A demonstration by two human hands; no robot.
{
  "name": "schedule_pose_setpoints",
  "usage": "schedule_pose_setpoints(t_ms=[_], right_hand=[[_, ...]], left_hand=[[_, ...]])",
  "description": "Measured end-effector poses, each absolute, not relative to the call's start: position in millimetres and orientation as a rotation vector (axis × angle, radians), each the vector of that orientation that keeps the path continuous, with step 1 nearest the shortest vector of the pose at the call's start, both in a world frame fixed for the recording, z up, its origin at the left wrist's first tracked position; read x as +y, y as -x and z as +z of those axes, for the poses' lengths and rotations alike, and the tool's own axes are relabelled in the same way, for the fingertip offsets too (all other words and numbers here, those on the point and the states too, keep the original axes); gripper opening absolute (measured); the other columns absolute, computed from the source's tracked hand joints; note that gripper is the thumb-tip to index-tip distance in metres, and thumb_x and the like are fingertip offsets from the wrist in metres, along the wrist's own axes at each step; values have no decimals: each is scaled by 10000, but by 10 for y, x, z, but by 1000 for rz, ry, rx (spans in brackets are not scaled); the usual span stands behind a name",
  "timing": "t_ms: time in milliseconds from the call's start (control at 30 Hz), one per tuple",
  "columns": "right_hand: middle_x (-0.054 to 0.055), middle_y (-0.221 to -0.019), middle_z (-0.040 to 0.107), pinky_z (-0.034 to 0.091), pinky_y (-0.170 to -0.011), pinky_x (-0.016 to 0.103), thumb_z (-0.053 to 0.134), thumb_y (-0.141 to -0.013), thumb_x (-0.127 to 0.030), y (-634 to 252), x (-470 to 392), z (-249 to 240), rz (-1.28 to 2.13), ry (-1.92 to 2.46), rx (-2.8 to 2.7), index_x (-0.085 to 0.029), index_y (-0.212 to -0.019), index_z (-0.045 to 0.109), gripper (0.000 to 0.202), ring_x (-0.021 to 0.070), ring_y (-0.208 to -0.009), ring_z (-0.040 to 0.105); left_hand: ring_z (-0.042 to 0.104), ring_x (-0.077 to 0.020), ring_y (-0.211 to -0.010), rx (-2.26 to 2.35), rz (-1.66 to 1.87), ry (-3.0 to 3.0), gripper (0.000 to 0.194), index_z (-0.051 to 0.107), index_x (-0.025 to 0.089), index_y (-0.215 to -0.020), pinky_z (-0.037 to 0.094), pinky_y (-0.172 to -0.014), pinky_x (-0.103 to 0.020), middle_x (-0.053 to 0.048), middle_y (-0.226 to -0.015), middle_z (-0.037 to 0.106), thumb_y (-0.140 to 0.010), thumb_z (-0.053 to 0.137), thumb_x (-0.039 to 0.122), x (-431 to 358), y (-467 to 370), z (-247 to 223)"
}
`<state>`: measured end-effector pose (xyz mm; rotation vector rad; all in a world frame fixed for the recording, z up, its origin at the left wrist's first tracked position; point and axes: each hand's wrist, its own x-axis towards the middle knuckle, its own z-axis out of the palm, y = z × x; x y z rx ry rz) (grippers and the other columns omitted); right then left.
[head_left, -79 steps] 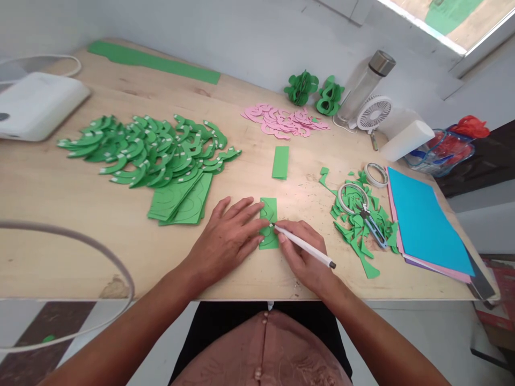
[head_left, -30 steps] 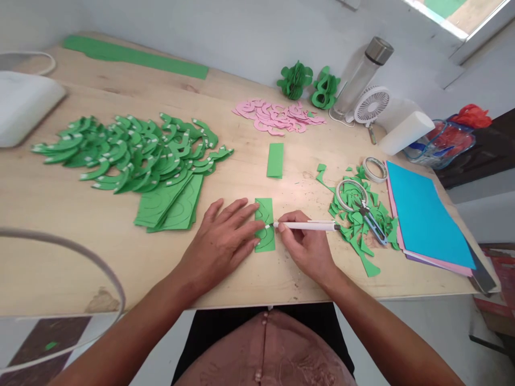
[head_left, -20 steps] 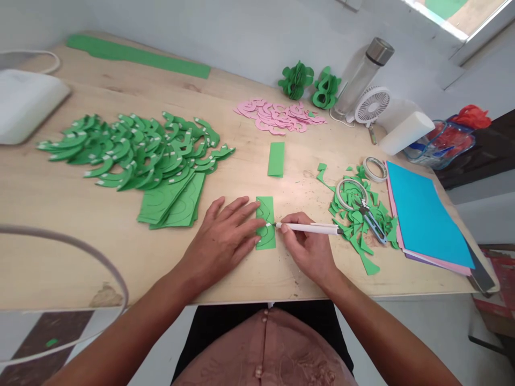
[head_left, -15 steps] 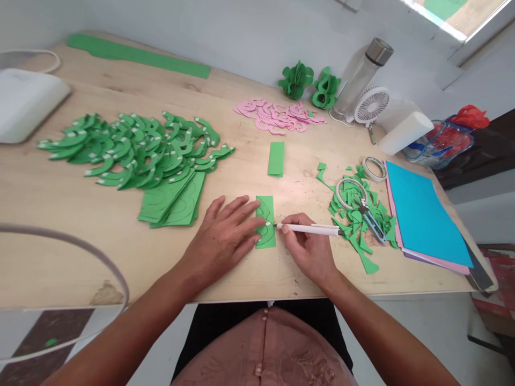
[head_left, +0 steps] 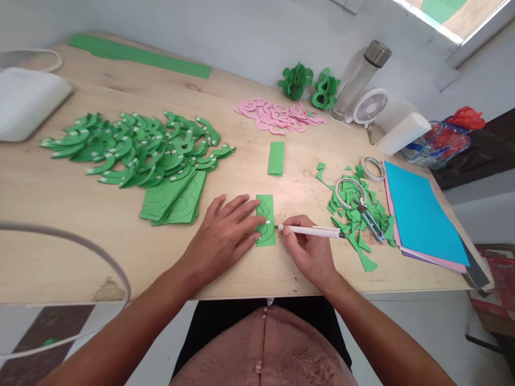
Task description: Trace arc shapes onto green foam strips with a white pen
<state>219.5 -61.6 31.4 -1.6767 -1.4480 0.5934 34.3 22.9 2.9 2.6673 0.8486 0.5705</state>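
Note:
My left hand [head_left: 225, 236] lies flat with its fingers apart, the fingertips pressing the left edge of a small green paper piece [head_left: 267, 236] onto the table. Dark curved outlines are drawn on that piece. Between the thumb and fingers of my right hand [head_left: 309, 249] is a white pen [head_left: 317, 231], its tip at the right edge of the piece. Whether the tip touches the paper, I cannot tell. Just beyond lies a folded green paper strip [head_left: 276, 158]. Left of my left hand are green sheets with drawn curves [head_left: 177, 201].
Many cut green curved pieces [head_left: 137, 147] cover the left side. Pink cutouts [head_left: 277, 115] lie at the back. On the right are green scraps [head_left: 356, 214] under scissors [head_left: 370, 220], a tape roll [head_left: 373, 169] and blue paper [head_left: 422, 214]. A bottle [head_left: 358, 80] and fan [head_left: 370, 104] stand behind.
The camera view has shifted slightly. The pen's tilt differs a little, while my left hand stays in place on the green paper piece.

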Motion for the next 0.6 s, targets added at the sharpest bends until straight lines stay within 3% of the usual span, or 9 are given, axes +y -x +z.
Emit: schedule_pose_setpoints(t_ms=[333, 600], right_hand=[[67, -1027, 748, 544, -845, 355, 508, -952, -235, -2177, -636, 305, 591, 1557, -1550, -226, -1107, 657, 215, 202, -926, 694], [79, -959, 753, 550, -827, 372, 467, -980, -231, -2178, -643, 290, 468, 1575, -1728, -213, -1162, 647, 257, 211, -878, 683]], left_hand=[[466, -319, -1354, 841, 588, -2672, 302, 653, 253, -1150, 291, -1119, -622, -91, -1409, 576, -990, 401, 304, 226, -340, 29], [469, -322, -1350, 835, 588, -2676, 316, 662, 248, -1147, 289, -1121, -626, -98, -1408, 576, -990, 391, 292, 229, -340, 36]])
